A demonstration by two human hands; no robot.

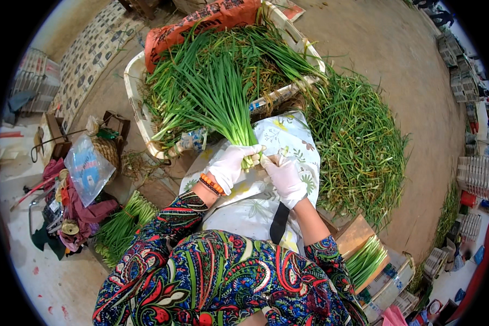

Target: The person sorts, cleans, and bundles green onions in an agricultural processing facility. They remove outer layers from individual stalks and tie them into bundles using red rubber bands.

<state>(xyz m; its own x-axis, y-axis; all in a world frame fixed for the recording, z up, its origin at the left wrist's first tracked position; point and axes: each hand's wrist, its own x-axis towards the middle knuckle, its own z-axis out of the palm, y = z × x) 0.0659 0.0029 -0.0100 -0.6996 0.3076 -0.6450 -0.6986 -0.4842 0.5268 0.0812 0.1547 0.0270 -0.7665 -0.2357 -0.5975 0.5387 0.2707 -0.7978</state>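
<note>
My left hand point(228, 165), in a white glove with an orange beaded bracelet at the wrist, is closed round a bunch of chives point(228, 103). The long green leaves fan out away from me, and the pale cut ends poke out below the fist. Right beside those ends is my right hand point(286, 179), also gloved, its thumb and fingers pinched together. Whatever it pinches is too small to make out. Both hands are above a flowered white apron point(244, 212) over my lap. Beyond them, a white plastic crate point(138, 117) holds many loose chives point(277, 49).
An orange-red sack point(206, 23) drapes over the crate's far side. A heap of loose green leaves point(361, 146) covers the floor at right. Tied chive bundles point(126, 223) lie at lower left; another bundle point(365, 261) rests on a wooden surface at lower right. Left are cloths and a plastic bag point(89, 168).
</note>
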